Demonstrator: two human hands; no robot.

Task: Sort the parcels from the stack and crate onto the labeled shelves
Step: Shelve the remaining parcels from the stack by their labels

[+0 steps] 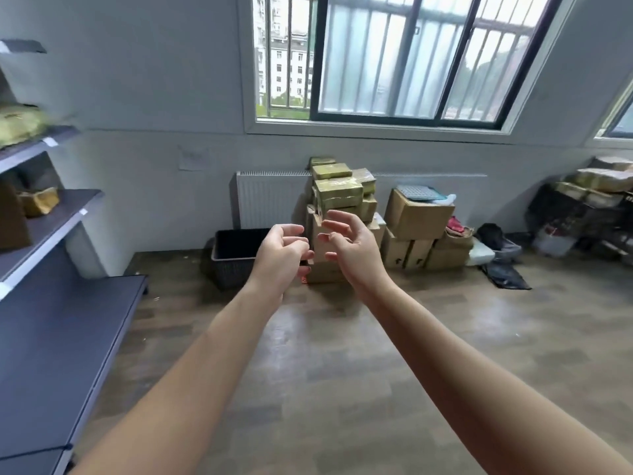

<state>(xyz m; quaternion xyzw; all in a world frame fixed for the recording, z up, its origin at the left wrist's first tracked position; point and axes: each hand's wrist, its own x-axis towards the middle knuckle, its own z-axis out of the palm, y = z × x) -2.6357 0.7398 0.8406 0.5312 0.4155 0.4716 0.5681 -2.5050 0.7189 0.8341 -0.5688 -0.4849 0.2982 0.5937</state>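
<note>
A stack of taped yellow-green and brown parcels [339, 192] stands against the radiator under the window. A dark plastic crate [236, 255] sits on the floor just left of it. Both my arms stretch forward at chest height. My left hand [281, 255] and my right hand [352, 248] hover in front of the lower part of the stack, palms facing each other, fingers loosely curled, holding nothing. Grey shelves [51, 217] run along the left wall with white labels on their front edges; a brown parcel [39, 200] and a green one [19, 123] lie on them.
Cardboard boxes [418, 217] with a grey tray on top stand right of the stack, with bags and clutter beyond. More parcels [603, 180] rest on a dark rack at the far right. Wooden floor spreads between me and the stack.
</note>
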